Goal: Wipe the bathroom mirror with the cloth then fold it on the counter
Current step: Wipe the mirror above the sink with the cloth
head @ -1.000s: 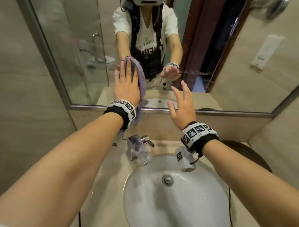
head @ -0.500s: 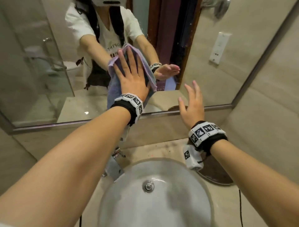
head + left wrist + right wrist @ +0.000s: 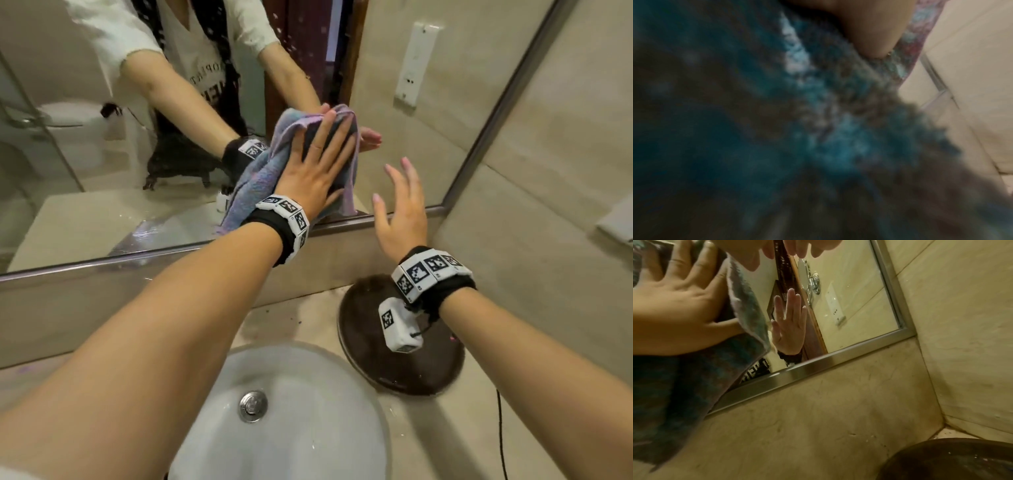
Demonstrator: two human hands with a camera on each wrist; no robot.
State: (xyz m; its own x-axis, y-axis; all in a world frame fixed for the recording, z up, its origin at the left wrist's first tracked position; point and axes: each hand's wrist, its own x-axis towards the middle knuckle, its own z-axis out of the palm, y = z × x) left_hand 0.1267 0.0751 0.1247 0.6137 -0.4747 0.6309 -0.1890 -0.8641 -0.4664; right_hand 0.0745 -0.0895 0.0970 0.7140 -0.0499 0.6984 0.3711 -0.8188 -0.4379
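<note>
A blue and lilac cloth (image 3: 260,171) lies flat against the mirror (image 3: 428,113) near its lower right corner. My left hand (image 3: 315,161) presses it to the glass with straight, spread fingers; the cloth's lower end hangs past the mirror's metal frame (image 3: 102,260). The left wrist view is filled by the blurred cloth (image 3: 818,129). My right hand (image 3: 400,205) hovers to the right of the cloth, fingers straight and apart, holding nothing, close to the glass. In the right wrist view the left hand (image 3: 680,300) rests on the cloth (image 3: 748,305) and the mirror (image 3: 855,293) reflects my open right palm.
Below the mirror runs a beige stone counter (image 3: 308,318) with a white round sink (image 3: 308,411) and its drain (image 3: 252,406). A dark round tray (image 3: 370,329) sits on the counter under my right wrist. A beige wall (image 3: 548,188) closes the right side.
My left hand has slid the cloth rightwards across the mirror, towards its lower right corner. The right hand has stayed open beside it, and my view has turned right, away from the tap.
</note>
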